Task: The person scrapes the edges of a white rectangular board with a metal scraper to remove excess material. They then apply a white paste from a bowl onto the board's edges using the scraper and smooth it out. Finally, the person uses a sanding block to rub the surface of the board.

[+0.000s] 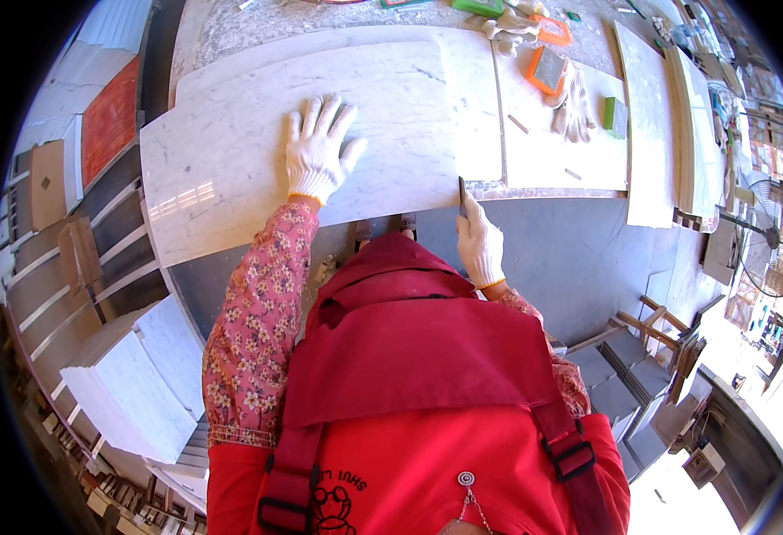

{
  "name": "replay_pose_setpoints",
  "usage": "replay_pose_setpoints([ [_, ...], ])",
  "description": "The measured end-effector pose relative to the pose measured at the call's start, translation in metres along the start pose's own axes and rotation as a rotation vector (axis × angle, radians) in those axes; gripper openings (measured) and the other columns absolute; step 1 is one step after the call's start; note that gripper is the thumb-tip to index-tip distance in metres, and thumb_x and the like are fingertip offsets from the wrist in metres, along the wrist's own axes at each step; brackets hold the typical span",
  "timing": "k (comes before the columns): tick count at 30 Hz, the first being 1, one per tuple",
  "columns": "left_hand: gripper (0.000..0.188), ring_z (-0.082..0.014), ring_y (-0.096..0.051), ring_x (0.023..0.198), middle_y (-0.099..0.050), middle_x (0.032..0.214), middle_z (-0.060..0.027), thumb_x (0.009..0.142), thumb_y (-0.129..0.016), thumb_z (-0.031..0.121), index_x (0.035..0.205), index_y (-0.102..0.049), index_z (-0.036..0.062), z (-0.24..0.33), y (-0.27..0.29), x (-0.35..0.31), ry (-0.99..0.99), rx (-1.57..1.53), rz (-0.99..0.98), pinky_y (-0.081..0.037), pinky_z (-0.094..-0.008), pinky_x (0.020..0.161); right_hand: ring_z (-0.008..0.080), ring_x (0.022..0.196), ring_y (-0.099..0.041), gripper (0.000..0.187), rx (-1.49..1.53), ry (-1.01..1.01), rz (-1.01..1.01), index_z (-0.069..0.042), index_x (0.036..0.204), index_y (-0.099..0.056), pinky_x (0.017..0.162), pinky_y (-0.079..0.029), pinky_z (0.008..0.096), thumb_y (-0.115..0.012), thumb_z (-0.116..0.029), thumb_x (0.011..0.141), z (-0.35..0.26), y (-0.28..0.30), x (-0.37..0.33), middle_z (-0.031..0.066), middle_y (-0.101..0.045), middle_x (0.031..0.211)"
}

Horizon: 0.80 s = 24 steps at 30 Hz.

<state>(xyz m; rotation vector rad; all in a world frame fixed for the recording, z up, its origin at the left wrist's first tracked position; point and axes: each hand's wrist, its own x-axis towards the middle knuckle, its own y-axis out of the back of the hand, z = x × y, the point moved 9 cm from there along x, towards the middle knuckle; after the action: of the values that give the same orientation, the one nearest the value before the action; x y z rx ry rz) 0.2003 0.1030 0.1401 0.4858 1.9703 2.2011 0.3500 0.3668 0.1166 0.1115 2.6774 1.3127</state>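
one grey-veined white slab (253,147) on the bench (338,16), eleven o'clock from torso (418,357); left hand (320,150) spread flat on top, presumably steadying it. right hand (480,245), one o'clock, grips thin dark tool (462,189) beside slab's four-o'clock corner.

A broad polished stone slab (231,147) shows white with faint grey veining and the stone tabletop (258,31) mottled grey, while the left grip (322,152) and the right grip (480,239) wear white knitted gloves (311,171) edged in yellow-orange, and the narrow stick-like tool (462,191) is dark. The gathered cloth sleeves (262,330) are dusty pink, patterned with cream flowers; the fabric apron (418,361) is deep maroon, the cloth garment (391,455) bright red with a black line drawing. One rectangular block (547,69) is orange-edged and grey-brown, another small block (616,118) green.
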Motion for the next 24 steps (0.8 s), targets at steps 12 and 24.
replay_pose_setpoints([
  [12,0.057,-0.0336,-0.037,0.142,-0.044,0.153,-0.0077,0.093,-0.056,0.049,0.142,-0.053,0.0197,-0.001,0.001,0.001,-0.003,0.003,0.004,-0.024,-0.0541,0.116,0.0334,0.073,-0.068,0.035,0.191,-0.062,0.145,-0.012,0.128,-0.061,0.068,-0.054,0.0395,-0.058,-0.011,0.093,0.022,0.026,0.015,0.0169,-0.069,0.086],
  [24,0.056,-0.0322,-0.038,0.141,-0.045,0.152,-0.0065,0.093,-0.057,0.050,0.140,-0.054,0.0210,0.001,0.001,0.000,-0.007,0.027,0.036,-0.025,-0.0536,0.116,0.0315,0.080,-0.068,0.037,0.077,0.193,0.043,-0.015,0.127,-0.066,0.073,-0.055,0.0364,-0.059,-0.010,0.091,-0.002,0.014,0.020,0.0139,-0.071,0.095],
])
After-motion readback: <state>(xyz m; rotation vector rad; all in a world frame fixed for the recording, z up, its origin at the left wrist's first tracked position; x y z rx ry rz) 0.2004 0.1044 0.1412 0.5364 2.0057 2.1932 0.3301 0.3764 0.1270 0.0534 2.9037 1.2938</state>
